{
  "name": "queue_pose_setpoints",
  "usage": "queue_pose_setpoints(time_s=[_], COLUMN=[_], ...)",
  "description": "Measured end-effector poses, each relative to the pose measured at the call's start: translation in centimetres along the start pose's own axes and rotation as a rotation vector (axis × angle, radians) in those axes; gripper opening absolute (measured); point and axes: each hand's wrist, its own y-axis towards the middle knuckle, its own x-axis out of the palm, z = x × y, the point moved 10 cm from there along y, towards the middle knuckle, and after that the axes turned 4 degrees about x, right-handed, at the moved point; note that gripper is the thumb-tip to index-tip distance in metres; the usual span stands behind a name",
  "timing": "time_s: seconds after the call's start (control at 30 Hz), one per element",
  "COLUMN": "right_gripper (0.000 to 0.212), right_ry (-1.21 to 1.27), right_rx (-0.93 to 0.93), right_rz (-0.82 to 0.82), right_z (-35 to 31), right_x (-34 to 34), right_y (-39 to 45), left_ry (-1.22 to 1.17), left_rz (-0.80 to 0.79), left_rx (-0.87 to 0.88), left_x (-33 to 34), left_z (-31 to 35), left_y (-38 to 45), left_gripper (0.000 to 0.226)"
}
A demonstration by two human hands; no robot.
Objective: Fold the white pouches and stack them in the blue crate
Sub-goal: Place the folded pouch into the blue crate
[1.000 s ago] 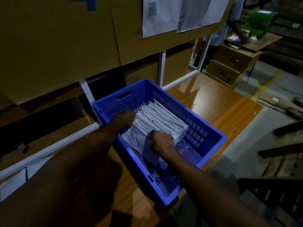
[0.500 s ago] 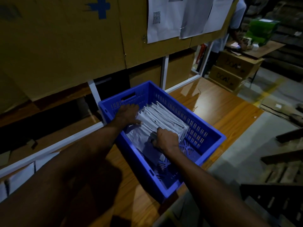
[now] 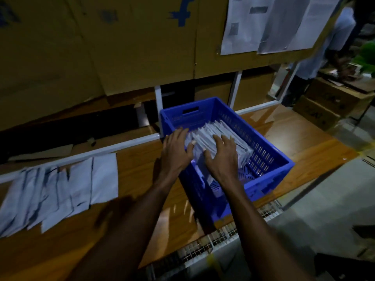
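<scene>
- The blue crate (image 3: pixel 269 159) sits on the wooden table (image 3: pixel 142 165), towards its right end, with its far wall against the white rail.
- A row of folded white pouches (image 3: pixel 227 136) stands packed on edge inside the crate, filling its far part.
- The left hand (image 3: pixel 175 150) is over the crate's left wall, fingers straight and spread, fingertips touching the left end of the pouch row; it holds nothing.
- The right hand (image 3: pixel 222 157) lies over the near end of the row, fingers extended and fanned, pressing on the pouches without curling round any.
- Unfolded pouches (image 3: pixel 60 191) lie flat and overlapping on the table, well to the left of the crate.
- Cardboard sheets (image 3: pixel 121 47) cover the shelving beyond, with papers (image 3: pixel 263 23) pinned at the far right.
</scene>
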Motion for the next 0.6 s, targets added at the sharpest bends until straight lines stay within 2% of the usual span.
queue_pose_setpoints(time_s=[0.13,0.3,0.4,0.6], right_gripper=[0.048,0.028,0.024,0.032], right_ry=[0.187,0.238,0.242,0.069], right_rx=[-0.139,-0.221,-0.242,-0.332], right_rz=[0.048,0.044,-0.102,-0.484], right_z=[-4.3,-8.1,-9.5,-11.6], right_x=[0.3,3.4,7.3,17.2], right_y=[-5.0,-11.3,-14.7,-19.4], left_ry=[0.022,0.074,0.110,0.169], left_rz=[0.037,0.064,0.032,-0.016], left_rx=[-0.150,-0.296,-0.394,-0.614], left_x=[-2.7,-5.1,-5.8,-8.2], left_z=[-3.3,-8.4,-12.2,-19.6], left_y=[-6.8,-15.8,-20.4,-27.4], left_gripper=[0.052,0.053,0.056,0.049])
